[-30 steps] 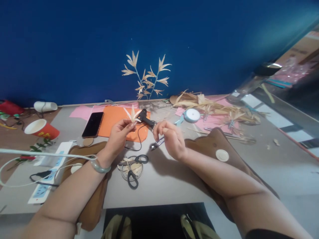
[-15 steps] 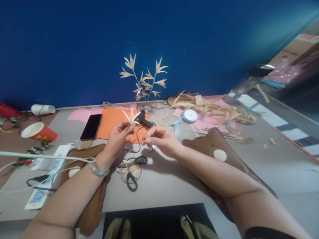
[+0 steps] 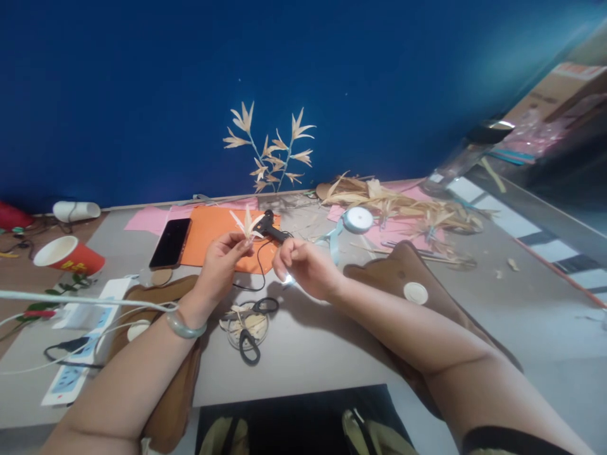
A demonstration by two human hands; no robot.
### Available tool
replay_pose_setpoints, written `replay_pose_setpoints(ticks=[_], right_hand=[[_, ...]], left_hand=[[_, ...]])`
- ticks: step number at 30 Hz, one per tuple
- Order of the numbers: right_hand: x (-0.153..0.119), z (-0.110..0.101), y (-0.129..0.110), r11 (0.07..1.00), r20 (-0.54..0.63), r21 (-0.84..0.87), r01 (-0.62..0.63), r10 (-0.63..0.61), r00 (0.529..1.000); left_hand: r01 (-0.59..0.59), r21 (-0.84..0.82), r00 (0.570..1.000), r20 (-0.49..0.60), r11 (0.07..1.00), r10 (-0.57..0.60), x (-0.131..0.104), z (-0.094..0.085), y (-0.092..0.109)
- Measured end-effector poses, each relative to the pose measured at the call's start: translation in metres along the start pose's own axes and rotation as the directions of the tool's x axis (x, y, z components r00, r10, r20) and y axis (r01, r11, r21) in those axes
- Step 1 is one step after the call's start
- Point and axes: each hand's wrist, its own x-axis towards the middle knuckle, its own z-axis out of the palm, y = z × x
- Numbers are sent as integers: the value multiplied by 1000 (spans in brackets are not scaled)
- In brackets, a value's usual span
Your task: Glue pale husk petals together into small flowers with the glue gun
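Red paper makes up the tilted cup (image 3: 88, 259) at the far left, with a white power strip (image 3: 103, 311) nearer the person and a dark phone (image 3: 171, 243) on the left part of an orange sheet (image 3: 203, 224). Next comes the left hand (image 3: 220, 265), its thumb and fingertips pinching a pale flower (image 3: 247, 225) at the base, so that the narrow petals fan upward above the sheet. That low grip looks right: light pressure at the base should steady the piece without creasing the thin petals, and a still wrist would help the other hand work precisely. Below, black-handled scissors (image 3: 255, 308) lie over a round dish (image 3: 267, 327) of pale scraps. The glue gun (image 3: 271, 227) is just beyond the hands; its nozzle and cord are best given room, since it may be hot. The right hand (image 3: 310, 268) is near the flower but apart from it, fingers bent inward, with a bright glint beneath them; whether they grip anything, I cannot tell. Farther right are the pale blue ribbon roll (image 3: 358, 220) and the dried husks (image 3: 393, 205), beyond a brown cushion (image 3: 391, 278).
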Motion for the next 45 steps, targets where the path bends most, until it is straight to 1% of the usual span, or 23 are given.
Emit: replay_pose_setpoints(ticks=[2, 6, 12, 18, 23, 27, 30, 33, 36, 40, 42, 45], right_hand=[[0, 1, -1, 1000, 4, 5, -12, 12, 1000], [-1, 1, -1, 997, 48, 20, -73, 72, 996], [-4, -2, 2, 997, 101, -71, -32, 39, 994], [-2, -4, 4, 999, 46, -17, -34, 35, 998], [-1, -3, 4, 998, -23, 19, -63, 64, 998], [0, -2, 6, 996, -42, 62, -72, 74, 996], [1, -2, 6, 994, -43, 97, -54, 58, 997], [1, 0, 3, 994, -57, 105, -10, 16, 998], [1, 2, 1, 997, -72, 80, -4, 10, 997], [1, 1, 3, 998, -52, 28, -65, 66, 996], [-1, -1, 5, 996, -2, -56, -73, 73, 997], [-5, -2, 5, 971, 83, -230, -63, 84, 993]], left_hand=[[-2, 1, 1000, 6, 1000, 2, 0, -1, -1], [-1, -2, 1000, 12, 1000, 1, 0, -1, -1], [6, 9, 1000, 15, 1000, -6, -1, 1, 2], [9, 8, 1000, 13, 1000, -9, -2, 1, 3], [-4, 10, 1000, 20, 1000, 4, -1, -1, 0], [-15, 14, 1000, 28, 1000, 15, 0, -2, -1], [-24, 17, 999, 33, 1000, 23, 0, -2, -1], [-25, 7, 999, 42, 1000, 25, 0, -3, -2], [-24, 4, 999, 42, 1000, 24, 0, -3, -2], [-14, -2, 1000, 26, 1000, 14, -1, -1, 0], [-9, -4, 1000, 16, 1000, 9, -1, 0, 2], [-13, 15, 1000, 20, 1000, 13, -1, 1, 3]])
